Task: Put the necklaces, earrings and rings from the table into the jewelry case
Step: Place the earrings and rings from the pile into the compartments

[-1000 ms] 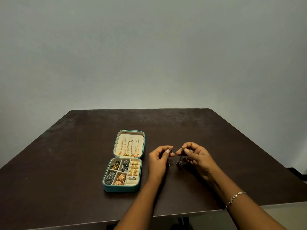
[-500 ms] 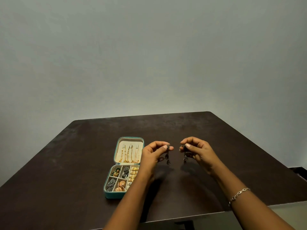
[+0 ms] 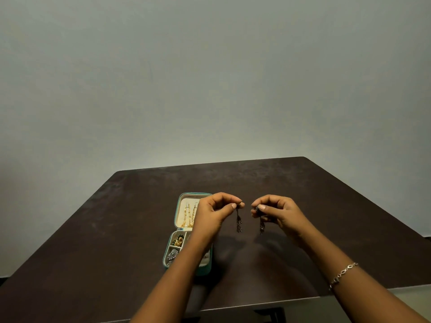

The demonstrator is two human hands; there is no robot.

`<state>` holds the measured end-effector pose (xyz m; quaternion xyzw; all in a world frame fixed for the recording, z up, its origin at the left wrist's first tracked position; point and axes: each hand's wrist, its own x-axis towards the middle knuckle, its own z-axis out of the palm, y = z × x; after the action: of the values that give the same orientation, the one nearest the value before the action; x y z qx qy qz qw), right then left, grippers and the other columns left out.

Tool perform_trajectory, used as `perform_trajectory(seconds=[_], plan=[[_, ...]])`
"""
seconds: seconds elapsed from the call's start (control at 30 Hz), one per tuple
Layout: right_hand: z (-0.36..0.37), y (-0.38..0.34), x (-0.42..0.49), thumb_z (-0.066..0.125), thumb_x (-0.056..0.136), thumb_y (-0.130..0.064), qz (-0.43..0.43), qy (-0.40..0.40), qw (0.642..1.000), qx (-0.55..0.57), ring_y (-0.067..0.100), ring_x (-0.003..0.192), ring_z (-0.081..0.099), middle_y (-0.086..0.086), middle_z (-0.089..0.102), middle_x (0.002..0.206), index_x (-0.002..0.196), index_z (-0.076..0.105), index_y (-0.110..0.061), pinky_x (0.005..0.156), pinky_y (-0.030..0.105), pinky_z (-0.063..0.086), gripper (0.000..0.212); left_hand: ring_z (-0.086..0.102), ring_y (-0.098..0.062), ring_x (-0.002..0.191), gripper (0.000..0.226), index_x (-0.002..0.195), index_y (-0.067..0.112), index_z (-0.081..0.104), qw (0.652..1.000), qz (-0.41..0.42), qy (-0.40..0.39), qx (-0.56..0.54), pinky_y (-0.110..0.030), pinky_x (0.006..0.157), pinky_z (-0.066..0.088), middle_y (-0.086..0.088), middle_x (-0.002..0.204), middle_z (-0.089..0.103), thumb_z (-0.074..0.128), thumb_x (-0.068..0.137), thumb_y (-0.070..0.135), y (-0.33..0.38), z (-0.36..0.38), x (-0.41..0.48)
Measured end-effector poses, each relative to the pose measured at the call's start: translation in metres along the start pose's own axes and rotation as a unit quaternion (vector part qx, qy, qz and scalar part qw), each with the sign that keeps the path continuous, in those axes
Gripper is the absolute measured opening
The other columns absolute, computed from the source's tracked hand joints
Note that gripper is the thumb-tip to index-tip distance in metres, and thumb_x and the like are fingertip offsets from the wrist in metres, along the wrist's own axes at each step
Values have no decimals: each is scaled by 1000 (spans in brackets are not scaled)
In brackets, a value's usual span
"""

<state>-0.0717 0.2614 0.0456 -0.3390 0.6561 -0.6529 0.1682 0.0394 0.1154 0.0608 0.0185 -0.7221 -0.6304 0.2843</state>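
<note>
Just right of the case [image 3: 177,209], our left hand [image 3: 213,215] pinched one dangling earring [image 3: 238,221] and our right hand [image 3: 279,215] the other earring [image 3: 262,226]; a slackened pinch, we judged, could drop either onto the table [image 3: 326,206].

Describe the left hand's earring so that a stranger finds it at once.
On the dark table lies an open teal jewelry case, two hands raised near it. The left hand pinches a dark dangling earring by its top. It hangs nearer the case than its twin in the right hand.
</note>
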Motion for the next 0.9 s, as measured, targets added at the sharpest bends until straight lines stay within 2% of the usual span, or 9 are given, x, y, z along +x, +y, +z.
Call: perform_trajectory(seconds=[0.13,0.23,0.33,0.43,0.5,0.6,0.7,0.8,0.9], plan=[[12,-7,-2,52,88,0,-4,-10,1000,5,11,74,65,3,68,75,86,67,-10,65,20,48,17,69,-13,80,14,85,3,66,1000,-15,-9,-24,-15,68,51,-11,81,72,55,85,-6,9,-16,-6],[25,-10,-4,50,89,0,-9,-31,999,9,10,70,63,1,66,72,87,65,-10,67,23,48,18,69,-14,83,13,88,2,66,1000,-9,-23,3,-16,71,50,-15,86,71,55,85,-4,15,-29,-10],[38,-9,-7,49,90,0,0,-54,999,0,11,69,60,3,64,73,87,65,-9,69,26,45,19,65,-6,79,13,86,8,67,998,-15,-35,41,-13,67,47,-7,86,71,57,86,0,22,-40,-13],[52,-8,-9,49,90,2,19,-77,997,-8,10,70,60,4,64,75,89,65,-8,65,22,44,19,61,3,68,12,85,9,68,998,-20,-35,54,-9,60,44,0,79,68,58,85,1,29,-51,-17],[61,-9,-8,50,89,3,29,-83,996,-7,10,70,62,3,67,76,89,65,-9,64,21,45,19,62,-1,69,13,82,10,68,997,-22,-29,60,-12,62,45,-2,79,68,59,84,1,31,-59,-19],[70,-11,-8,53,87,2,36,-68,997,7,12,71,64,3,70,76,88,66,-8,65,22,46,17,64,-13,78,15,79,14,69,996,-22,-12,84,-25,72,50,-7,83,70,61,83,2,30,-70,-23],[77,-14,-7,55,86,-1,33,-56,998,2,14,78,66,6,71,81,90,67,-7,71,26,47,14,65,-16,82,16,79,15,68,994,-24,-3,105,-29,76,52,-7,84,70,60,84,2,27,-80,-25],[83,-19,-6,57,85,-2,22,-49,999,-3,14,80,67,6,72,82,90,67,-7,71,25,48,13,66,-9,77,15,82,11,65,995,-32,-5,97,-18,66,50,-8,84,70,56,87,0,29,-88,-23],[91,-26,-4,56,85,0,12,-40,999,17,13,75,68,7,72,78,88,67,-5,64,20,52,13,67,-5,73,11,85,5,63,997,-36,6,74,-13,59,48,-10,82,71,54,88,-1,32,-96,-18]])
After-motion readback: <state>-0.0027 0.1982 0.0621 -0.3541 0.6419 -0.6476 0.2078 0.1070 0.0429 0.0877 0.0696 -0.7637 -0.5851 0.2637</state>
